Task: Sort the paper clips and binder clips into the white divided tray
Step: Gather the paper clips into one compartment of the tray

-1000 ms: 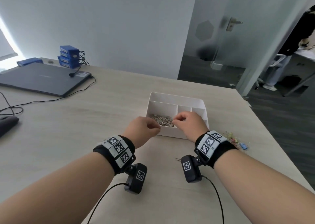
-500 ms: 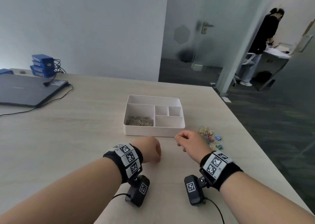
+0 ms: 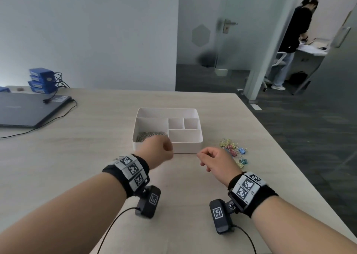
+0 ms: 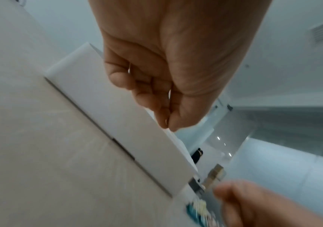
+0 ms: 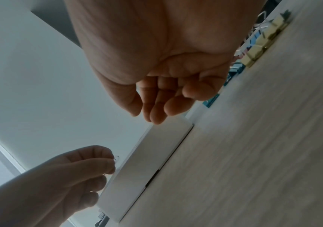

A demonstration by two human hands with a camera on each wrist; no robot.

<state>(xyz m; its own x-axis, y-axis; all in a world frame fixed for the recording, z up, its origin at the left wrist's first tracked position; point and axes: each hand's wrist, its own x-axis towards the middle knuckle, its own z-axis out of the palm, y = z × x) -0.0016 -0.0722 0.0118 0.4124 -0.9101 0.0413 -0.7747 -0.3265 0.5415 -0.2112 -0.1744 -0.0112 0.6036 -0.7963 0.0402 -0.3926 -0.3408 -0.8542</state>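
No words or brand names can be read anywhere. The only marks are black-and-white square codes on the wrist bands [image 3: 133, 169] and on the little cameras under the wrists.

The left hand [image 3: 157, 151] floats at the near left edge of the white divided tray [image 3: 190, 111]. Its fingers are curled in tight. The right wrist view shows a small wire paper clip [image 5: 116, 158] pinched between its thumb and first finger.

The right hand [image 3: 216, 162] floats at about 5 o'clock from the tray, near its front right corner. Its fingers [image 5: 156, 107] are loosely bent and hold nothing.

The tray sits in the middle of the light wood table [image 3: 77, 157]. A heap of silver paper clips [image 3: 148, 134] lies in its big near-left box. The colored binder clips [image 3: 234, 150] lie on the table at 4 o'clock from the tray, just past the right hand.

A closed dark laptop [image 3: 29, 111] lies at 9 o'clock, far from the tray. Blue boxes [image 3: 41, 80] are stacked behind it. A person [image 3: 293, 41] stands in the room at 2 o'clock.
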